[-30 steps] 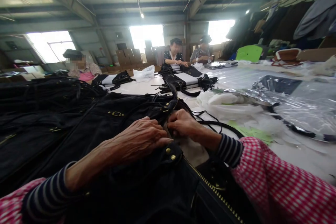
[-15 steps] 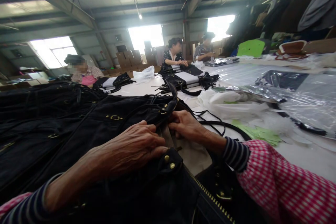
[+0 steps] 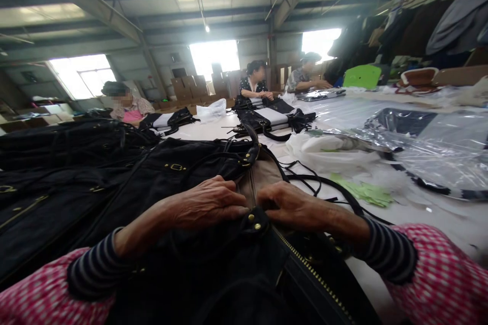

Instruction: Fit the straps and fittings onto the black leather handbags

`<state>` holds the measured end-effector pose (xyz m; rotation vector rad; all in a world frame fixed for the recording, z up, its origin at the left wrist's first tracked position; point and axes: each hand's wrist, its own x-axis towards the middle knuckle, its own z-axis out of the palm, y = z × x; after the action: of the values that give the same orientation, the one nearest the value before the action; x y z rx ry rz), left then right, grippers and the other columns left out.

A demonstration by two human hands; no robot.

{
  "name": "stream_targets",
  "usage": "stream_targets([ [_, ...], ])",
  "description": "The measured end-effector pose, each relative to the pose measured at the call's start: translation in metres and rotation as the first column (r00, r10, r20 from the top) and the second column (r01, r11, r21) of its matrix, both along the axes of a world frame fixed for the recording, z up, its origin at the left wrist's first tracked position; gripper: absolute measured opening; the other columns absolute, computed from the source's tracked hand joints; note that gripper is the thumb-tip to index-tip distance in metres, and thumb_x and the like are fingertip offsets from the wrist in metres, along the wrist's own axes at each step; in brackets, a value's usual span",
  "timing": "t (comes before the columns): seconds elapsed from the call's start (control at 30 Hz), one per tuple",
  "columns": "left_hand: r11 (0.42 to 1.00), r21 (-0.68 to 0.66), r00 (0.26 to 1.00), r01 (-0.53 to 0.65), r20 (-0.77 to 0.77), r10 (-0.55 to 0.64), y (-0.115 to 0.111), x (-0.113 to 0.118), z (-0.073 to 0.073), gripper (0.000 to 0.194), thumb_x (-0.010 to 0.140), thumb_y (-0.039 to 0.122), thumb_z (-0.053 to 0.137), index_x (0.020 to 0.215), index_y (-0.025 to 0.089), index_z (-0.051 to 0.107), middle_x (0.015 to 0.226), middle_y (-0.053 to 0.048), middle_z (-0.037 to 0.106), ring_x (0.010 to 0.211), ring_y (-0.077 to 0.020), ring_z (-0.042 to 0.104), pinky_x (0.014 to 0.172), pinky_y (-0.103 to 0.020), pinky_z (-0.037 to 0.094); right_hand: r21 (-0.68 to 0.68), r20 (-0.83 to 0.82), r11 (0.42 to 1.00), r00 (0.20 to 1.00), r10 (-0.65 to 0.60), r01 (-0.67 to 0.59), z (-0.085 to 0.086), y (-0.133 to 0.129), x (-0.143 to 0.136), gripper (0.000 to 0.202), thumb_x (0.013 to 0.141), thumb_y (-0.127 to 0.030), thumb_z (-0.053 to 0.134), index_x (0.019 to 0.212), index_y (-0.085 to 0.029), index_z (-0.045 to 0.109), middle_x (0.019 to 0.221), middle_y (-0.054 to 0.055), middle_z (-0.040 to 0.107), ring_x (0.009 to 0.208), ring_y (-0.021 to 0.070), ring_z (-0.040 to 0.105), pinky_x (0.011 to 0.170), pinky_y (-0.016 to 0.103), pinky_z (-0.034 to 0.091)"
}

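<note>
A black handbag [image 3: 224,274] with a beige lining [image 3: 263,170] lies in front of me, its mouth spread apart. Its brass zipper [image 3: 312,271] runs down toward the lower right. My left hand [image 3: 209,203] is closed on the left edge of the opening, the thumb beside a black tab [image 3: 253,221] with two brass studs. Just across from it, my right hand [image 3: 293,205] has its fingers curled and pinching at the opposite edge by the tab. Its fingertips are partly hidden. A black strap [image 3: 249,137] with brass studs rises at the far end of the opening.
More black bags [image 3: 76,162] are piled on the left. Wrapped bags [image 3: 272,117] lie farther back on the white table. To the right are crumpled white wrapping [image 3: 328,147], green scraps [image 3: 362,190] and clear plastic sheets [image 3: 442,157]. Three people sit across the table.
My right hand has come nearer to me along the opening, from its far part to beside the studded tab. More beige lining shows beyond it. My left hand keeps its hold.
</note>
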<state>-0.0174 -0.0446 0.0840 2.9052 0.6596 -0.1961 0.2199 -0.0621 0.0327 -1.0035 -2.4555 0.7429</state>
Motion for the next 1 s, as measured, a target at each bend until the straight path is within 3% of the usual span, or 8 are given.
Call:
stream_targets([
  [0.13, 0.998, 0.05, 1.0, 0.028, 0.006, -0.028, 0.002, -0.003, -0.001, 0.036, 0.109, 0.031, 0.031, 0.093, 0.022, 0.062, 0.085, -0.001, 0.065, 0.083, -0.0163, 0.054, 0.083, -0.031, 0.034, 0.142, 0.235, 0.986, 0.965, -0.118, 0.086, 0.008, 0.002, -0.01, 0.01, 0.085, -0.021, 0.065, 0.076, -0.017, 0.062, 0.069, 0.0, 0.061, 0.063, 0.0126, 0.053, 0.058, 0.025, 0.029],
  [0.23, 0.995, 0.098, 1.0, 0.029, -0.013, -0.028, 0.002, -0.007, -0.002, 0.036, 0.11, 0.029, 0.028, 0.097, 0.022, 0.061, 0.085, -0.001, 0.064, 0.08, -0.0154, 0.055, 0.083, -0.031, 0.034, 0.323, 0.328, 0.93, 0.901, -0.284, 0.175, 0.008, 0.018, -0.017, 0.007, 0.088, -0.021, 0.062, 0.084, -0.017, 0.065, 0.079, 0.006, 0.068, 0.073, 0.0178, 0.061, 0.062, 0.028, 0.031],
  [0.47, 0.965, 0.222, 0.99, -0.136, 0.065, 0.125, 0.005, -0.004, -0.013, 0.033, 0.109, 0.028, 0.028, 0.109, 0.022, 0.06, 0.103, -0.003, 0.065, 0.088, -0.0163, 0.058, 0.079, -0.028, 0.04, 0.54, 0.106, 0.714, 0.806, -0.582, 0.445, -0.026, 0.073, -0.033, 0.017, 0.096, -0.013, 0.045, 0.105, -0.016, 0.059, 0.102, 0.009, 0.068, 0.086, 0.021, 0.066, 0.066, 0.029, 0.04],
  [0.63, 0.892, 0.426, 0.984, -0.154, -0.018, 0.178, 0.021, 0.031, -0.009, 0.012, 0.098, 0.019, 0.052, 0.097, 0.019, 0.064, 0.103, -0.007, 0.067, 0.099, -0.0238, 0.059, 0.074, -0.031, 0.045, 0.6, 0.044, 0.668, 0.816, -0.577, 0.441, -0.048, 0.074, -0.035, 0.015, 0.097, -0.011, 0.041, 0.103, -0.016, 0.054, 0.102, 0.01, 0.064, 0.089, 0.022, 0.065, 0.068, 0.029, 0.046],
  [0.8, 0.722, 0.673, 0.924, -0.159, -0.157, 0.349, 0.052, 0.068, 0.0, 0.023, 0.09, 0.001, 0.048, 0.087, 0.014, 0.067, 0.062, -0.008, 0.062, 0.066, -0.025, 0.062, 0.06, -0.033, 0.039, 0.604, 0.037, 0.678, 0.834, -0.55, 0.42, -0.049, 0.071, -0.03, 0.016, 0.102, -0.013, 0.037, 0.106, -0.015, 0.052, 0.104, 0.01, 0.064, 0.092, 0.0206, 0.065, 0.067, 0.028, 0.049],
  [0.87, 0.644, 0.763, 0.96, -0.059, -0.132, 0.245, 0.062, 0.068, -0.01, 0.026, 0.087, -0.002, 0.047, 0.081, 0.012, 0.068, 0.064, -0.01, 0.063, 0.073, -0.0275, 0.063, 0.066, -0.037, 0.042, 0.611, 0.02, 0.669, 0.837, -0.546, 0.422, -0.05, 0.072, -0.029, 0.015, 0.103, -0.014, 0.037, 0.105, -0.015, 0.052, 0.102, 0.009, 0.064, 0.089, 0.0199, 0.065, 0.065, 0.028, 0.049],
  [0.93, 0.556, 0.829, 0.994, 0.059, -0.097, 0.04, 0.07, 0.056, -0.023, 0.028, 0.086, -0.003, 0.047, 0.077, 0.013, 0.068, 0.07, -0.011, 0.065, 0.088, -0.0304, 0.062, 0.081, -0.045, 0.045, 0.629, -0.008, 0.657, 0.849, -0.529, 0.415, -0.053, 0.074, -0.029, 0.011, 0.103, -0.016, 0.041, 0.104, -0.016, 0.052, 0.1, 0.008, 0.064, 0.088, 0.02, 0.065, 0.065, 0.028, 0.05],
  [1.0, 0.526, 0.846, 0.995, 0.086, -0.05, -0.083, 0.076, 0.038, -0.036, 0.03, 0.087, -0.001, 0.047, 0.085, 0.016, 0.071, 0.081, -0.009, 0.069, 0.097, -0.0305, 0.059, 0.098, -0.053, 0.04, 0.65, -0.037, 0.641, 0.86, -0.509, 0.407, -0.057, 0.075, -0.03, 0.009, 0.102, -0.017, 0.043, 0.102, -0.016, 0.052, 0.1, 0.008, 0.063, 0.088, 0.0201, 0.064, 0.065, 0.028, 0.05],
])
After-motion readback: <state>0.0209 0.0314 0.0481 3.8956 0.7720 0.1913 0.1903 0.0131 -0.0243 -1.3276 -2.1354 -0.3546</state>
